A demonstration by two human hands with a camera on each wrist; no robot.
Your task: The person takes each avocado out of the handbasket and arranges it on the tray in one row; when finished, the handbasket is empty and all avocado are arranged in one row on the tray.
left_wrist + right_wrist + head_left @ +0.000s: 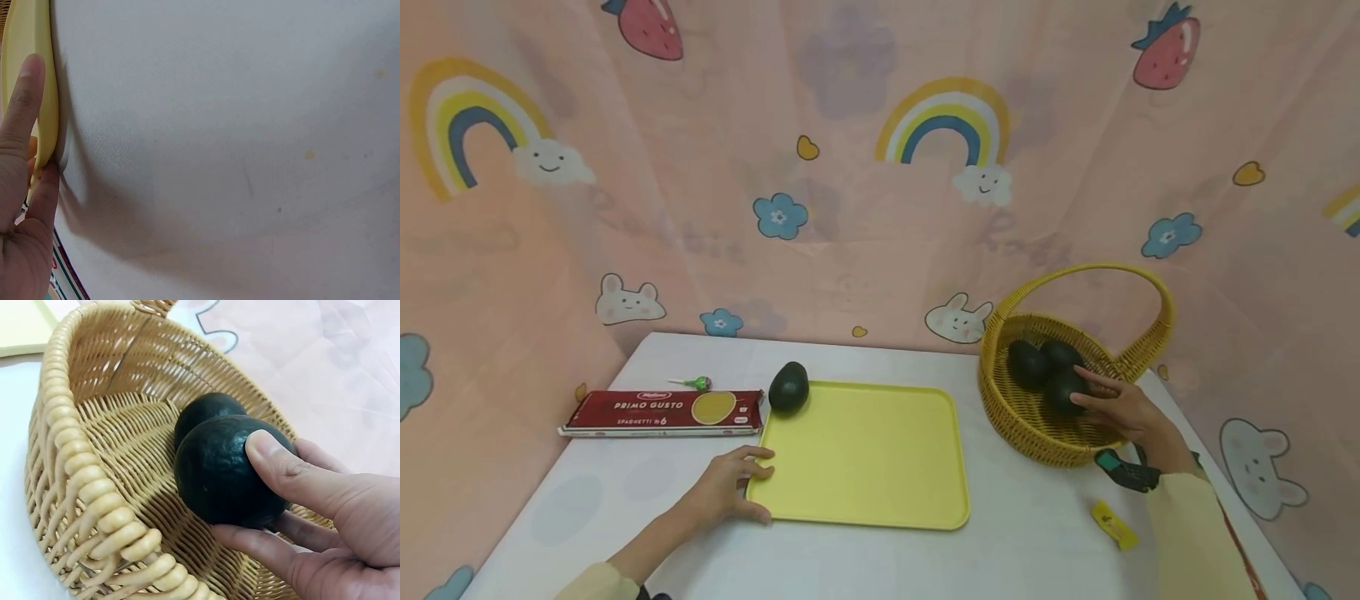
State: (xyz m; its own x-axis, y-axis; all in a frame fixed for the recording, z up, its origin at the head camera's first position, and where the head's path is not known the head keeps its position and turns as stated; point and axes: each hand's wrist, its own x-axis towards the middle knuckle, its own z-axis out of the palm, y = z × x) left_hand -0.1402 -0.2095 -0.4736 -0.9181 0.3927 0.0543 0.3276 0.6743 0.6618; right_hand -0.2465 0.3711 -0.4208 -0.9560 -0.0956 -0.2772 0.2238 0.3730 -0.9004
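Note:
My right hand (1116, 407) reaches into a yellow wicker basket (1037, 447) and grips a dark avocado (219, 472), thumb on one side and fingers curled round the other. Two more avocados (1027, 363) lie beside it in the basket, one partly hidden behind the held one in the right wrist view. At the left edge of a yellow tray (865, 454), my left hand (722, 487) holds the rim near the front corner, with thumb and fingers spread along it. Another avocado (788, 387) sits at the tray's back left corner.
A red spaghetti box (662, 412) lies left of the tray, with a green-wrapped lollipop (700, 383) behind it. In front of the basket is a small yellow packet (1114, 525). The basket's tall handle (1101, 267) arches over it. A patterned pink cloth (850, 275) hangs behind the white table.

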